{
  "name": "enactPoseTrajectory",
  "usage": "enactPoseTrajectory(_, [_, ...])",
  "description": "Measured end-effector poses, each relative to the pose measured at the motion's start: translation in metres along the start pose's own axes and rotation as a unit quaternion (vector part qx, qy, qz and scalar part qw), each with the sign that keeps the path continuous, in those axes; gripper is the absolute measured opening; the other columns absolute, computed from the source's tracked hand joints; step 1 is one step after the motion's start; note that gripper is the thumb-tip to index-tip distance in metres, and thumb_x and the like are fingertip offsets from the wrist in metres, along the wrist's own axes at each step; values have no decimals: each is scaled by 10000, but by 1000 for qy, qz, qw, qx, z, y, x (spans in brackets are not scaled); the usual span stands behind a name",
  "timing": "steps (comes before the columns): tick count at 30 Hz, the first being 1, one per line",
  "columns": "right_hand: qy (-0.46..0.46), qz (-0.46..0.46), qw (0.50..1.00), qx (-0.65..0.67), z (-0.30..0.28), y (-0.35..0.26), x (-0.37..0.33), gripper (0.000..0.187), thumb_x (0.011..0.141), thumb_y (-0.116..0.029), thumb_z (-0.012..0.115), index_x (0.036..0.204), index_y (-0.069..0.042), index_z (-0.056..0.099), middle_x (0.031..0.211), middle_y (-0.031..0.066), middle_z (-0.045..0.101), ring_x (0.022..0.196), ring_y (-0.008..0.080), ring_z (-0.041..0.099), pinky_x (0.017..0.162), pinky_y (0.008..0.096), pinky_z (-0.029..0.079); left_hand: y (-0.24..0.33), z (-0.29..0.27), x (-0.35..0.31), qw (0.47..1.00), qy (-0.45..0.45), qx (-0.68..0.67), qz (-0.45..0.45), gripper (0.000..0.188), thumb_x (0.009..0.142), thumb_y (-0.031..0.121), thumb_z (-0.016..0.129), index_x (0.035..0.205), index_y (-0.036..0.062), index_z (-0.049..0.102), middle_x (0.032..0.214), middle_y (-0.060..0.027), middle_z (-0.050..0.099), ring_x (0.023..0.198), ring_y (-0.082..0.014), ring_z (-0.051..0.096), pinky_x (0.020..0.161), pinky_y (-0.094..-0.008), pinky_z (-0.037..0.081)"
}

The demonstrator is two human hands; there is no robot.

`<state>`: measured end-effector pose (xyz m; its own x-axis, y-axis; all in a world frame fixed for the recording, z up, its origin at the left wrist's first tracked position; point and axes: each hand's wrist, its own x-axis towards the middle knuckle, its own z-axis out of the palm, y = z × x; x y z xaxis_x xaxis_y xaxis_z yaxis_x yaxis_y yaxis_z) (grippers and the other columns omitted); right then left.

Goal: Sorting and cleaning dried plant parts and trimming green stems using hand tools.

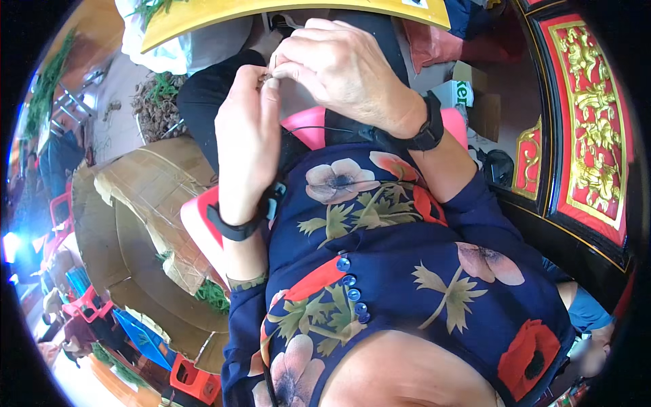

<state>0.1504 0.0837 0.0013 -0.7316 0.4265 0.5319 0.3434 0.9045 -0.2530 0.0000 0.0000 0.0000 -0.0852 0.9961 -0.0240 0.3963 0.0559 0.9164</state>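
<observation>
My left hand (245,132) and my right hand (342,71) meet over my lap, just below the yellow table's edge. Thumb and fingers of each are pinched together. Between the left thumb and forefinger shows a small brownish piece (263,80), too small and too covered by fingers to name. The right thumb and fingertips press close beside it; whether they grip the same piece or a part of it is hidden. Both wrists wear dark bands.
The yellow table (298,9) is ahead, a white plastic bag (159,51) hanging at its left. Left on the floor lie a pile of brown clumps with green sprigs (157,108) and a large open cardboard box (112,237). A red-and-gold carved panel (590,115) stands right.
</observation>
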Motion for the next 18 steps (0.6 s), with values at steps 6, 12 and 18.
enactPoseTrajectory(6, [44,127,961,241,4,3,-1,196,892,-107,560,1063,-61,643,777,28,615,779,120,585,688,265,473,-1,-1,2,998,40,-15,37,180,940,167,430,930,44,561,697,30,465,613,-101,414,570,-233,346])
enactPoseTrajectory(12, [30,71,909,409,-3,22,2,256,854,-75,597,1106,-54,630,828,21,584,775,98,542,672,228,448,-6,-15,8,931,-93,-341,-87,242,923,258,472,929,24,534,667,68,312,569,-40,254,493,-203,178])
enactPoseTrajectory(18, [39,-2,936,350,-11,19,6,278,792,-19,661,1068,-54,651,962,49,573,780,109,538,677,234,450,-8,-18,6,858,-187,-468,-98,252,907,246,478,906,0,535,643,56,332,549,-55,281,481,-199,196])
